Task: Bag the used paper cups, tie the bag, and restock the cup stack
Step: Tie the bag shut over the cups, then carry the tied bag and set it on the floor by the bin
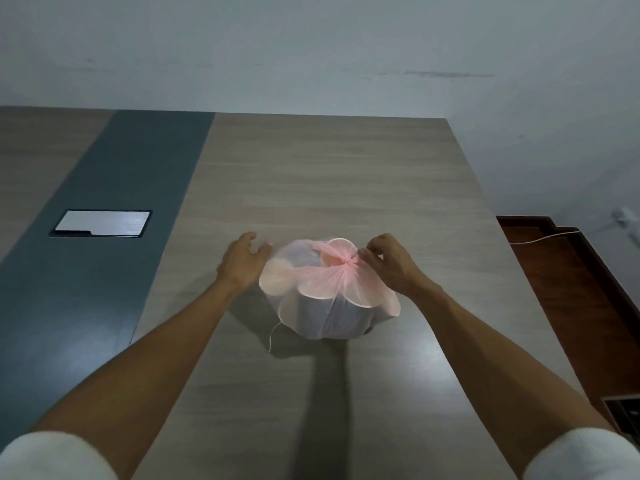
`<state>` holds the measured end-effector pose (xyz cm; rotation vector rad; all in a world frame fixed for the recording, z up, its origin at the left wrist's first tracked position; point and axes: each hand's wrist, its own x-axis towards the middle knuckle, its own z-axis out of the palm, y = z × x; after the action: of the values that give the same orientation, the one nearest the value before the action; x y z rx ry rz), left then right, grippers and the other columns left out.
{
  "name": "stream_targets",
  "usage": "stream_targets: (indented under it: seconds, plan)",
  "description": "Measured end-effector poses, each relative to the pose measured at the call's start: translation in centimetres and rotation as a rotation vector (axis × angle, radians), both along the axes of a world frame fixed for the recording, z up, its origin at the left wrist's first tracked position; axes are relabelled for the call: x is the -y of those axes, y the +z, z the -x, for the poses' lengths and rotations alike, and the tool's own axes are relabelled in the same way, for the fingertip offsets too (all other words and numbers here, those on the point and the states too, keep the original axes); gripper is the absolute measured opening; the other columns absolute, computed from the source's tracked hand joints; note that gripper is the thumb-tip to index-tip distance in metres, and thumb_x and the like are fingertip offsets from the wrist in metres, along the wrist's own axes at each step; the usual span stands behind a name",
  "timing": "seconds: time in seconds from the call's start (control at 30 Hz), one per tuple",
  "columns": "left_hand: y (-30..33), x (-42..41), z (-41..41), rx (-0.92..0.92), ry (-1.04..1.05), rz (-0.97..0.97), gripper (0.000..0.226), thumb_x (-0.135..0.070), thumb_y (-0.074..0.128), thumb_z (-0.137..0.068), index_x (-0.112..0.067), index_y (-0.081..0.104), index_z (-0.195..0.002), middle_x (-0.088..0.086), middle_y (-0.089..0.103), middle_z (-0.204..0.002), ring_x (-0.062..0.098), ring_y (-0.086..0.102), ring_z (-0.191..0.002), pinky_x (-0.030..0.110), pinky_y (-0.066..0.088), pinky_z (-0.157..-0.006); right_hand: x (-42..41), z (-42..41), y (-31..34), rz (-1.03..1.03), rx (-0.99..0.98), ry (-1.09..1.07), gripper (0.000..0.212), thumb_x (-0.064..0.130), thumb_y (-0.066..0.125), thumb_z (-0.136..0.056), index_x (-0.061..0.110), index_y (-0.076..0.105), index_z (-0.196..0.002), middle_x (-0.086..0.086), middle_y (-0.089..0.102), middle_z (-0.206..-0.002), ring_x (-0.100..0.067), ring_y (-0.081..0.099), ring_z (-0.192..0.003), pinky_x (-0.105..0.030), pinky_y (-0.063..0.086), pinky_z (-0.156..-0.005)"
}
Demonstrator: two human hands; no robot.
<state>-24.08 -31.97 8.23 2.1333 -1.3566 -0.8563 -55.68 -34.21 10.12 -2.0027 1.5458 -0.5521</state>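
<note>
White sleeve cuffs at bottom corners, bare forearms reaching forward over table (346, 174), wood-grain top. Pink sheer bag (329, 289) sits mid-table, paper cups (322, 306) inside, mouth gathered into knot (349, 264). Right hand (391, 263) at knot, fingers pinching bag material. Left hand (240, 261) just beside bag's left side, fingers loosely spread, holding nothing. Dark grey strip (114, 220) left, with silver cable hatch (102, 223). Reddish wood floor (571, 289) right. Pale scuffed wall (311, 46) beyond.
</note>
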Motion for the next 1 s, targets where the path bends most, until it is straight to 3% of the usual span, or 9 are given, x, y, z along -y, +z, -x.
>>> stream_targets:
  seconds: [0.07,0.13,0.23,0.33,0.43,0.5,0.67,0.87,1.0]
  plan:
    - [-0.7,-0.9,1.6,-0.072,-0.056,-0.045,0.072,-0.055,0.059,-0.092,-0.017,0.041,-0.150,0.011,0.045,-0.153,0.032,0.047,-0.136,0.042,0.039,-0.112,-0.7,-0.9,0.1,-0.017,0.065,-0.060,0.032,0.030,0.059,-0.101,0.004,0.066,-0.084,-0.004,0.063,-0.087,-0.015,0.058,-0.079,-0.029,0.044,-0.066]
    - [-1.8,-1.7,2.4,-0.149,-0.042,-0.074,0.075,-0.052,0.060,-0.093,-0.017,0.035,-0.153,0.009,0.042,-0.156,0.031,0.045,-0.138,0.040,0.037,-0.114,-1.5,-0.8,-1.0,-0.104,0.141,-0.182,0.037,0.043,0.051,-0.102,0.009,0.065,-0.098,-0.003,0.066,-0.098,-0.016,0.061,-0.087,-0.028,0.047,-0.073]
    - [-3.1,-2.8,2.8,-0.313,0.038,-0.096,0.062,-0.060,0.055,-0.087,-0.024,0.049,-0.137,0.008,0.061,-0.136,0.032,0.063,-0.111,0.046,0.053,-0.095,-2.9,-0.7,-2.9,-0.200,0.214,-0.474,0.065,0.066,0.030,-0.095,0.017,0.059,-0.127,-0.007,0.063,-0.127,-0.026,0.060,-0.112,-0.048,0.049,-0.099]
    - [-3.1,-3.5,3.4,-0.522,0.123,-0.104,0.027,-0.042,0.050,-0.097,-0.028,0.053,-0.121,0.005,0.066,-0.107,0.027,0.064,-0.081,0.044,0.057,-0.062,-4.5,-0.5,-4.5,-0.532,0.338,-0.731,0.064,0.061,0.031,-0.099,0.016,0.046,-0.142,-0.010,0.051,-0.144,-0.037,0.052,-0.127,-0.054,0.044,-0.105]
    - [-3.1,-3.8,3.7,-0.646,0.159,-0.078,0.021,-0.029,0.045,-0.101,-0.031,0.055,-0.119,0.006,0.065,-0.114,0.034,0.065,-0.096,0.053,0.059,-0.064,-6.7,-0.7,-5.0,-0.749,0.634,-0.812,0.045,0.046,0.044,-0.099,0.018,0.054,-0.132,-0.009,0.057,-0.134,-0.037,0.058,-0.114,-0.055,0.055,-0.091]
    - [-2.8,-3.7,3.8,-0.672,0.136,-0.032,0.023,-0.026,0.044,-0.100,-0.033,0.057,-0.118,0.008,0.066,-0.117,0.036,0.065,-0.100,0.048,0.059,-0.061,-7.5,-0.8,-4.9,-0.664,0.720,-0.825,0.036,0.036,0.044,-0.101,0.017,0.056,-0.129,-0.010,0.059,-0.129,-0.035,0.060,-0.110,-0.054,0.059,-0.086]
    - [-0.7,-2.5,4.8,-0.735,0.046,-0.016,0.015,-0.031,0.054,-0.096,-0.039,0.063,-0.105,0.003,0.068,-0.112,0.034,0.066,-0.102,0.066,0.056,-0.073,-8.1,-0.4,-2.3,-0.489,0.786,-0.834,0.032,0.030,0.044,-0.102,0.015,0.053,-0.129,-0.007,0.060,-0.120,-0.029,0.063,-0.105,-0.047,0.062,-0.080]
    - [3.4,-1.6,10.4,-0.776,-0.088,0.036,0.020,-0.037,0.063,-0.091,-0.038,0.062,-0.111,0.002,0.069,-0.114,0.032,0.068,-0.101,0.064,0.058,-0.073,-10.4,4.7,1.9,-0.241,0.775,-0.867,0.031,0.031,0.047,-0.097,0.014,0.056,-0.122,-0.008,0.062,-0.114,-0.027,0.064,-0.100,-0.055,0.060,-0.084]
    - [5.4,-1.7,15.1,-0.800,-0.171,0.050,0.018,-0.036,0.062,-0.093,-0.038,0.060,-0.112,0.001,0.068,-0.115,0.030,0.068,-0.100,0.061,0.059,-0.075,-12.5,8.8,3.9,-0.136,0.777,-0.919,0.033,0.034,0.049,-0.097,0.015,0.058,-0.122,-0.006,0.063,-0.113,-0.025,0.065,-0.099,-0.051,0.062,-0.082]
